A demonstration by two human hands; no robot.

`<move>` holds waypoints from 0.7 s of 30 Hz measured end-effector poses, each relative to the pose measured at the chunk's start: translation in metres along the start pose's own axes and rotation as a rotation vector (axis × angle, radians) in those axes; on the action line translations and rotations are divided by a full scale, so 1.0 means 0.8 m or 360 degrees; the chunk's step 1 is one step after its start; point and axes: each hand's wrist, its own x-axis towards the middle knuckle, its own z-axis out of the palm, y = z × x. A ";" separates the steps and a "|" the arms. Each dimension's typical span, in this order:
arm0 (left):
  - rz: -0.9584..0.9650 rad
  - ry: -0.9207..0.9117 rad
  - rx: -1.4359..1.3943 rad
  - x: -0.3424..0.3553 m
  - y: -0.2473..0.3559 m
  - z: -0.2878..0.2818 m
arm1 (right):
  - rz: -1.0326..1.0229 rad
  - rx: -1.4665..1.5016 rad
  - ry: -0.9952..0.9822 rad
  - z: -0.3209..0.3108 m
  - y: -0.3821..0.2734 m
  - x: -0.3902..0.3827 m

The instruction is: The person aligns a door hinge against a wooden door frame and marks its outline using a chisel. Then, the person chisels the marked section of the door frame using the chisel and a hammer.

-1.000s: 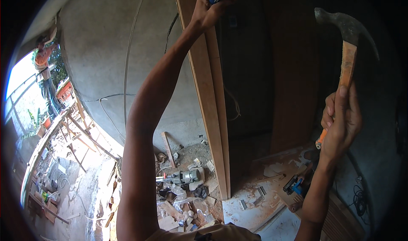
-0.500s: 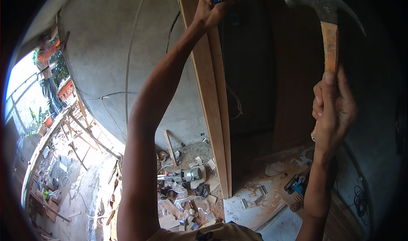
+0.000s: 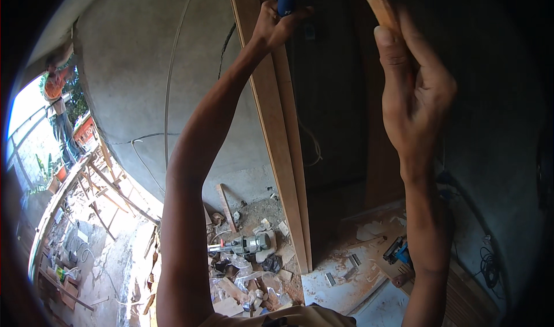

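Observation:
High up in front of me, my left hand (image 3: 272, 28) is closed around a chisel (image 3: 285, 4) with a blue handle and a pale metal cap. The chisel's blade is hidden. This hand is up against the tall wooden door frame (image 3: 270, 105). To the right, my right hand (image 3: 420, 93) grips a hammer (image 3: 381, 5) by its worn wooden handle, thumb laid along it. The hammer's head lies beyond the top edge of the picture.
Rubble and wood scraps cover the ground by the wall, around a grey-green power tool (image 3: 248, 244). A blue jigsaw-like tool (image 3: 398, 252) lies on boards at lower right, near a coiled black cable (image 3: 489, 269). Another person (image 3: 56, 96) stands outside at far left.
My right hand has swung up and to the left, carrying the hammer's head out of view. My left hand and the chisel appear slightly lower and further left.

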 end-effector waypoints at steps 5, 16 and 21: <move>-0.0099 0.0042 0.0095 0.000 0.001 -0.020 | 0.0383 0.0203 0.0073 -0.046 -0.025 -0.013; 0.0176 0.0042 0.0032 -0.073 0.048 0.028 | 0.1060 0.0094 0.0138 -0.124 -0.027 -0.082; 0.0431 -0.0422 0.0559 -0.164 0.041 0.097 | 0.1481 0.0180 0.0111 -0.130 -0.029 -0.129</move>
